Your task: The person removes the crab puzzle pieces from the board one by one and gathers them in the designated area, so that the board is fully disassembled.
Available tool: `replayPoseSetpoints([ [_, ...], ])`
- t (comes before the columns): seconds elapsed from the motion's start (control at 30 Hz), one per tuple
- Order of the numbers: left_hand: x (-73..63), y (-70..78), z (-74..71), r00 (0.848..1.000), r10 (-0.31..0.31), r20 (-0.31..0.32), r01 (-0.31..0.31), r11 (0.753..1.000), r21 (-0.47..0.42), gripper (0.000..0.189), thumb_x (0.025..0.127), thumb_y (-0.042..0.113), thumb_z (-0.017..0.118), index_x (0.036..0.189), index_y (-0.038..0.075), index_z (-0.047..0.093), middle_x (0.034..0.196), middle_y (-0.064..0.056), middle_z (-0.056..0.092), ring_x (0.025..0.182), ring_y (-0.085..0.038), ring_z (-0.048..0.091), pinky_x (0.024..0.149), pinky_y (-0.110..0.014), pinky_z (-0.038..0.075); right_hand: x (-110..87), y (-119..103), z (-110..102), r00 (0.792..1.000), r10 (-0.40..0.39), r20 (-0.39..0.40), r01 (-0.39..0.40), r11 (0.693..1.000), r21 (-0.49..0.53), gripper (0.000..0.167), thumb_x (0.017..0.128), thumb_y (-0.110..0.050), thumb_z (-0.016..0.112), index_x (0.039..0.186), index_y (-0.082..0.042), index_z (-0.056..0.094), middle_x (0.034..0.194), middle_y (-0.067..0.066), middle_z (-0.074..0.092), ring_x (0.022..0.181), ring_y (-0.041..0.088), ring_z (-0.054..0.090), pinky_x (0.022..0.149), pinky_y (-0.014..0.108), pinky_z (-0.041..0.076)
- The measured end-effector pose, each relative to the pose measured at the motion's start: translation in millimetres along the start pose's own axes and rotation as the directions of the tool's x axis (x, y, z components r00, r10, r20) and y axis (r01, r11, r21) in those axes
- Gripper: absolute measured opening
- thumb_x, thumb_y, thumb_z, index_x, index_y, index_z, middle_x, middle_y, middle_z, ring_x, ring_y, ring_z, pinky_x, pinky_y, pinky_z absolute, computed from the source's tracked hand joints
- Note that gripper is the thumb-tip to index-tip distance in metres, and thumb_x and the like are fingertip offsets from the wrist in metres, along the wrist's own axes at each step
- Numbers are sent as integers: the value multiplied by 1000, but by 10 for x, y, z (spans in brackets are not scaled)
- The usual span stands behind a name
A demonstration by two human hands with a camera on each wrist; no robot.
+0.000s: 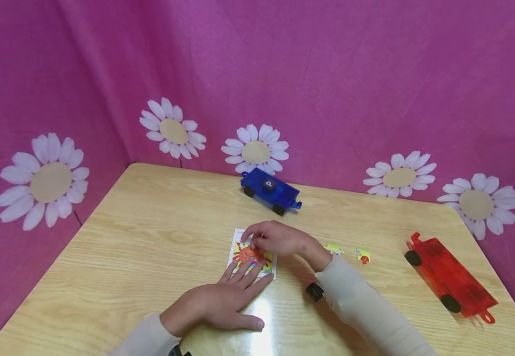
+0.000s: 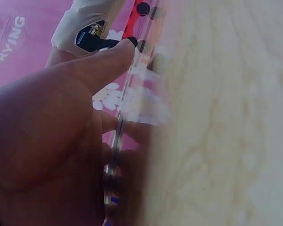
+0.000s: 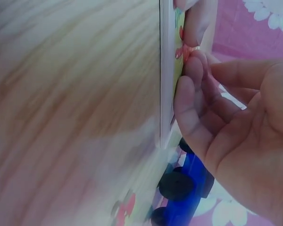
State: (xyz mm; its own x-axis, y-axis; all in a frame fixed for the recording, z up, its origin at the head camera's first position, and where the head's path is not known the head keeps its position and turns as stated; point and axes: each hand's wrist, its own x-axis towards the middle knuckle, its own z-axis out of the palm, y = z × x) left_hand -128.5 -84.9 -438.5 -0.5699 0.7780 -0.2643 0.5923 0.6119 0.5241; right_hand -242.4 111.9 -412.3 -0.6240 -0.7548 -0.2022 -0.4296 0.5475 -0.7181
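A small white-bordered puzzle board with an orange crab picture lies on the table. My left hand rests with spread, straight fingers on the board's lower part, thumb out to the side on the tabletop. Over its upper part, my right hand has bent fingers, with thumb and forefinger tips together at the crab. In the right wrist view, a bit of orange puzzle piece shows at those fingertips; most of it is hidden.
Two loose puzzle pieces lie right of the board: one partly behind the right wrist, the other farther right. A blue toy wagon bearing a dark "P" block stands behind. A red toy wagon stands at the right.
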Motion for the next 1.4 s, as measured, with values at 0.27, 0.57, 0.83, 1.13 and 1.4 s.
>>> replayPoseSetpoints([
  [0.27, 30, -38, 16, 1000, 21, 16, -21, 999, -42, 89, 102, 62, 50, 168, 17, 8, 171, -12, -8, 154, -33, -15, 119, -57, -11, 38, -62, 53, 999, 4, -35, -9, 988, -152, 27, 104, -1, 52, 116, -11, 74, 106, -1, 66, 102, 18, 59, 101, 39, 47],
  [0.57, 29, -51, 17, 1000, 22, 13, -21, 998, -53, 89, 102, 61, 51, 168, 18, 8, 171, -12, -8, 153, -32, -17, 119, -56, -11, 10, -96, 112, 996, 43, -77, -55, 987, -154, 36, 95, 8, 52, 116, -13, 73, 103, 1, 63, 96, 18, 58, 94, 39, 49],
  [0.83, 27, -69, 9, 1000, 23, 20, -22, 997, -70, 89, 102, 63, 49, 168, 20, 6, 171, -9, -10, 153, -29, -19, 119, -57, -11, -20, -108, 119, 994, 30, -101, -42, 992, -120, 34, 96, 7, 53, 119, -12, 70, 108, 3, 67, 97, 19, 61, 92, 40, 50],
  [1.13, 24, -74, 19, 999, 30, 12, -29, 997, -66, 90, 102, 62, 50, 168, 19, 7, 171, -10, -10, 153, -30, -19, 119, -58, -11, 1, -114, 110, 996, -6, -88, -4, 993, -117, 23, 99, 1, 57, 114, -10, 71, 89, -2, 65, 81, 14, 59, 80, 34, 50],
  [1.4, 15, -72, 29, 999, 35, 7, -35, 998, -59, 89, 103, 60, 51, 168, 17, 7, 170, -11, -10, 153, -32, -18, 119, -58, -12, 41, -151, 98, 996, 0, -88, -13, 988, -152, 19, 99, -3, 60, 108, -11, 74, 87, -6, 65, 88, 16, 59, 88, 35, 49],
])
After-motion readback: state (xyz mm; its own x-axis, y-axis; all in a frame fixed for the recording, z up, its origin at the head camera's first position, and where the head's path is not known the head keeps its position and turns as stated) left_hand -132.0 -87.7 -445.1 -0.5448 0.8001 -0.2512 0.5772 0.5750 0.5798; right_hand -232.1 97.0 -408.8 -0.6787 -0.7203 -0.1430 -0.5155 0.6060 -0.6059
